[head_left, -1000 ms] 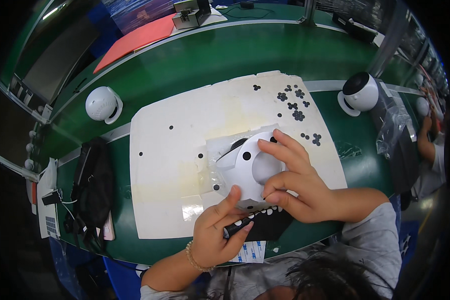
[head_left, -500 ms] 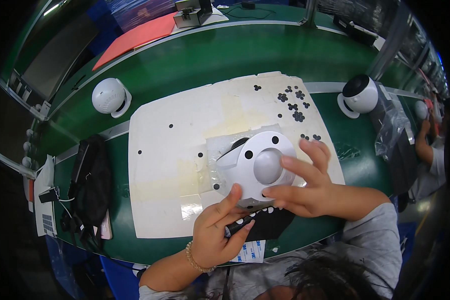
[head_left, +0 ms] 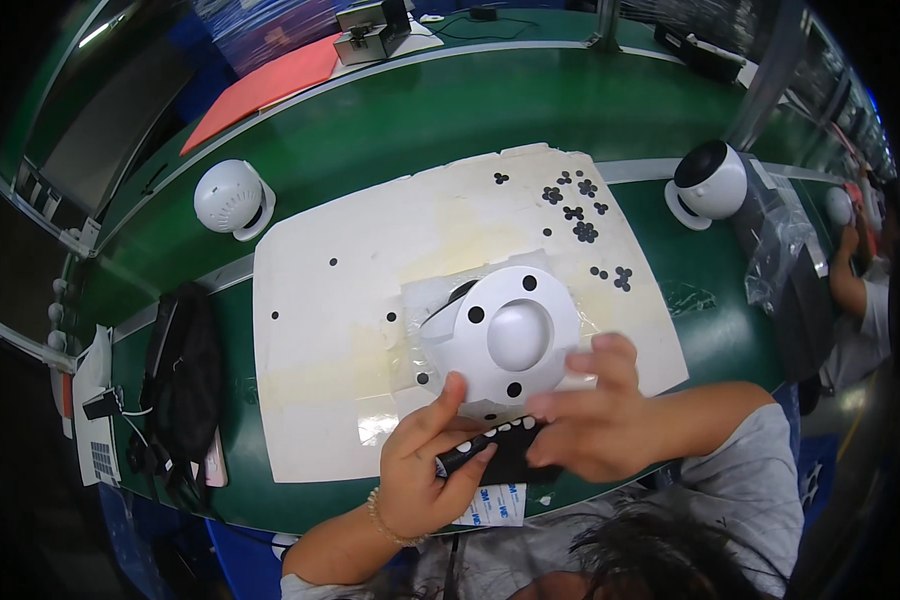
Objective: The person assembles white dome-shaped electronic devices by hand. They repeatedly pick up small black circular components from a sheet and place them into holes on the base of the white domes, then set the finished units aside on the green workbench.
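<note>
My left hand [head_left: 425,455] grips a black sheet [head_left: 515,450] with white round spots along its upper edge. Its index fingertip reaches the rim of a white rounded device [head_left: 450,350], which lies tilted with its round base [head_left: 562,320] facing up. Three black round pads [head_left: 476,315] sit on that base around a shallow central hollow [head_left: 520,336]. My right hand [head_left: 595,415], blurred by motion, hovers over the right end of the black sheet, fingers apart. Its thumb is close to the sheet; whether they touch I cannot tell. No object shows in its fingers.
A pale mat [head_left: 320,400] under the device carries scattered black dots and dot clusters [head_left: 585,232]. Similar white devices stand at the back left [head_left: 232,200] and back right [head_left: 708,180]. A black bag [head_left: 185,370] lies left. Another person's arm [head_left: 850,270] shows far right.
My right hand has drawn back from the device's base toward the black sheet, uncovering the lowest black pad. My left hand keeps its hold. The whole view has shifted slightly.
</note>
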Action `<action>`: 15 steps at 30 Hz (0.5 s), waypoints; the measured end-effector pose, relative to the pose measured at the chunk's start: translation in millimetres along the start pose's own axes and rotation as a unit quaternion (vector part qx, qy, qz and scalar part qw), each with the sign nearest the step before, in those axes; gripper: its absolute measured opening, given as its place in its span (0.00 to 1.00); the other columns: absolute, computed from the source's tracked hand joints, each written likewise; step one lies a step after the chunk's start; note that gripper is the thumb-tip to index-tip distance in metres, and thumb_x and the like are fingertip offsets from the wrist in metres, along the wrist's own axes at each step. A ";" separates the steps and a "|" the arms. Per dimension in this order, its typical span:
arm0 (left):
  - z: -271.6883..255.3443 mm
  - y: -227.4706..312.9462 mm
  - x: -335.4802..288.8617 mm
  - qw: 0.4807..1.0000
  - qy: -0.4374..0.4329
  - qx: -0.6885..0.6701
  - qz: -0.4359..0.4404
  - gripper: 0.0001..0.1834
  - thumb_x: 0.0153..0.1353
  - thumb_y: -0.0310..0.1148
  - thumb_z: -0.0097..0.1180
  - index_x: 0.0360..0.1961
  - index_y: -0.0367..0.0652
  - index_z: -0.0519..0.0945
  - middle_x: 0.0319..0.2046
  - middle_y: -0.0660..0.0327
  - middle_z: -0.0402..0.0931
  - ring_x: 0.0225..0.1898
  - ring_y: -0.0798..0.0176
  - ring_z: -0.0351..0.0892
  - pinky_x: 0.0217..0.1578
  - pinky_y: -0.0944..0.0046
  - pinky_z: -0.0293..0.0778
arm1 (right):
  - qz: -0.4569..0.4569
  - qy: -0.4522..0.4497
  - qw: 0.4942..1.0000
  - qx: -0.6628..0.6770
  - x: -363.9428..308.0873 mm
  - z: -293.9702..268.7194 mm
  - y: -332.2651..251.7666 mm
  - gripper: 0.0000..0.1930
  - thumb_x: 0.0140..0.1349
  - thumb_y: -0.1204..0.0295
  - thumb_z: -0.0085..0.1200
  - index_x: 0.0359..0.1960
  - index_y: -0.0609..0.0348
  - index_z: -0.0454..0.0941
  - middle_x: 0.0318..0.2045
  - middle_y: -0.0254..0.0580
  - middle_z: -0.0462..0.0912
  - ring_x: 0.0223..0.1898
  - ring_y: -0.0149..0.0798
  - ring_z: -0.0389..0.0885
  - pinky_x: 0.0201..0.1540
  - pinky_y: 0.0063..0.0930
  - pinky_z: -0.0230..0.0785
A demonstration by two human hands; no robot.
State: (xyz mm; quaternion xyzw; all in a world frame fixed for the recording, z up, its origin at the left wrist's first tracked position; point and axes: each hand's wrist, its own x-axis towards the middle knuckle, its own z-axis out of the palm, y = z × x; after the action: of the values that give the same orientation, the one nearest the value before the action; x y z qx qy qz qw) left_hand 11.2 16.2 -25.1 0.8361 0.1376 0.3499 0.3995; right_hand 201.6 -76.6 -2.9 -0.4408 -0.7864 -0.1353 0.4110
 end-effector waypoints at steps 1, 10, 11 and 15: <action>0.1 -0.7 0.3 1.000 -0.005 0.007 -0.002 0.07 0.41 0.21 0.58 0.25 0.30 0.77 0.56 0.48 0.62 0.30 0.57 0.77 0.34 0.64 0.70 | 0.068 -0.012 0.997 0.024 0.3 -4.1 4.4 0.05 0.48 0.69 0.56 0.27 0.50 0.75 0.55 0.41 0.65 0.60 0.50 0.54 0.57 0.42 0.43; 2.9 -1.2 -0.9 1.000 0.003 0.019 -0.004 0.08 0.39 0.20 0.58 0.24 0.29 0.77 0.55 0.47 0.63 0.28 0.58 0.77 0.34 0.65 0.70 | 0.260 -0.072 0.954 0.128 1.0 -22.4 31.9 0.04 0.57 0.69 0.50 0.31 0.54 0.74 0.58 0.50 0.59 0.62 0.55 0.48 0.60 0.44 0.40; 2.8 -1.0 -0.8 1.000 0.003 0.019 -0.003 0.08 0.39 0.19 0.58 0.24 0.29 0.77 0.55 0.47 0.63 0.28 0.58 0.77 0.34 0.65 0.70 | 0.259 -0.075 0.955 0.127 1.0 -22.3 32.2 0.04 0.57 0.69 0.50 0.31 0.54 0.74 0.58 0.50 0.59 0.62 0.55 0.48 0.60 0.44 0.40; 2.2 0.8 -0.5 1.000 0.007 0.023 0.006 0.09 0.39 0.19 0.58 0.25 0.28 0.76 0.56 0.47 0.62 0.29 0.59 0.77 0.34 0.66 0.70 | 0.247 -0.076 0.959 0.117 -0.1 -21.9 32.7 0.04 0.56 0.69 0.51 0.31 0.53 0.74 0.58 0.50 0.59 0.61 0.55 0.49 0.59 0.44 0.41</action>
State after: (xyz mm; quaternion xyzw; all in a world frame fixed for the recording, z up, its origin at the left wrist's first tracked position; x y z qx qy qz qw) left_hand 12.3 14.2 -25.7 0.8434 0.1431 0.3548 0.3772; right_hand 239.4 -70.5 5.9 -0.5791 -0.6925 0.0976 0.4190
